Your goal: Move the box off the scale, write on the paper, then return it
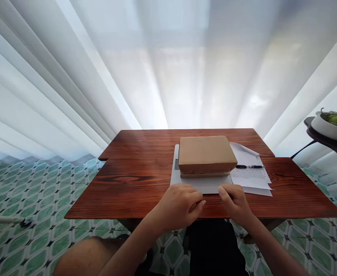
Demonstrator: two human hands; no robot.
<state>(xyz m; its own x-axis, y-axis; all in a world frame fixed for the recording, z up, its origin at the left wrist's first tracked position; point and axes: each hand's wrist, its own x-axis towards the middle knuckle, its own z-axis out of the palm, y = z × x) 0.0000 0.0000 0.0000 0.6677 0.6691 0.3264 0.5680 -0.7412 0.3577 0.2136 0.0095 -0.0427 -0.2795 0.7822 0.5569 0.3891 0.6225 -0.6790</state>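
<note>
My left hand (pixel 182 205) is loosely curled at the table's front edge, its thumb pointing right, with nothing visible in it. To its right, my right hand (pixel 235 203) is also curled into a loose fist, fingertips near the front edge of a flat light-grey slab (pixel 205 186); no held thing shows. On the slab lies a brown cardboard box (pixel 206 151), closed, just beyond both hands. A darker grey patch shows on the slab's left side. Neither hand touches the box.
Handwritten paper sheets (pixel 250 176) lie right of the box, with a black pen (pixel 249 166) across them. All rest on a reddish wooden table (pixel 134 191). At far right, a white bowl (pixel 331 126) of green pods stands on a dark stand. White curtains (pixel 168 69) hang behind.
</note>
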